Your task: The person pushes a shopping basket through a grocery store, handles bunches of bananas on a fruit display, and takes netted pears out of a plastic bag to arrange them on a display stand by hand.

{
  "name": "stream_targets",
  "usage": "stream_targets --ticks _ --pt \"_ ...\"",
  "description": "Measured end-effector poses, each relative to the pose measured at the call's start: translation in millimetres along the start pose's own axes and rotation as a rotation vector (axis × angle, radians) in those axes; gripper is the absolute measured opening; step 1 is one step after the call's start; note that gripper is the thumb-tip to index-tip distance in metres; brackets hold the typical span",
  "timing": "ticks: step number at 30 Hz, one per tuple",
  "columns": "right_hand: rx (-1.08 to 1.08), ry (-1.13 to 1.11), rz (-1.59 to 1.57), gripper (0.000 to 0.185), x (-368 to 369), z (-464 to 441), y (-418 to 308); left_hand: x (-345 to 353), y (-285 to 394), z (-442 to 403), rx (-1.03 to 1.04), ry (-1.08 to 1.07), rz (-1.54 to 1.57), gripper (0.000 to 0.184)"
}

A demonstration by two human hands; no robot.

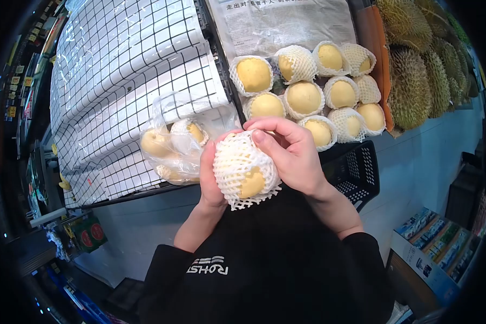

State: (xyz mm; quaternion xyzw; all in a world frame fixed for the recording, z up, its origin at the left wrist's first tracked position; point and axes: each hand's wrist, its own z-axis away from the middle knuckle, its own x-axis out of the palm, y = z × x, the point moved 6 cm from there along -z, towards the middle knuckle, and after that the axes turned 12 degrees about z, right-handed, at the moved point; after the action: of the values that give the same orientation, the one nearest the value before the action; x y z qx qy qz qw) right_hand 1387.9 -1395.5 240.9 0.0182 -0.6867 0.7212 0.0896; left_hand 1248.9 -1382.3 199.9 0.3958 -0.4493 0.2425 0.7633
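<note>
Close to my chest, a round yellow fruit like a pear [252,184] sits inside a white foam net sleeve [233,164]. My left hand [210,175] is wrapped around its left side. With thumb and fingers, my right hand [286,148] grips the top edge of the net from the right. Just left of my hands, a clear plastic bag [170,127] lies on the checked cloth, holding several similar fruits, one of them in a net. Beyond my right hand, rows of netted yellow fruits [303,98] rest on the display. The underside of the held fruit is hidden.
A black-and-white checked cloth [124,65] covers the stepped stand at left. Newspaper under plastic [286,24] lies behind the fruit rows. Spiky durians [410,81] are piled at right, past an orange-brown board [382,65]. A black perforated basket [356,173] stands below the display.
</note>
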Motion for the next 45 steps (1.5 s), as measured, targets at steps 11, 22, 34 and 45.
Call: stream_targets --ticks 11,22,34,45 --pt "0.045 -0.117 0.229 0.012 -38 4 -4 -2 -13 -19 -0.124 -0.319 -0.237 0.08" --pt "-0.299 -0.071 0.606 0.02 -60 11 -16 -4 -42 -26 -0.157 -0.161 0.265 0.087" --pt "-0.338 -0.252 0.2 0.039 -77 7 3 7 -76 -50 -0.413 -0.111 0.58 0.073" --pt "-0.693 -0.205 0.544 0.105 -79 -7 12 23 -89 -68 -0.318 -0.209 0.389 0.069"
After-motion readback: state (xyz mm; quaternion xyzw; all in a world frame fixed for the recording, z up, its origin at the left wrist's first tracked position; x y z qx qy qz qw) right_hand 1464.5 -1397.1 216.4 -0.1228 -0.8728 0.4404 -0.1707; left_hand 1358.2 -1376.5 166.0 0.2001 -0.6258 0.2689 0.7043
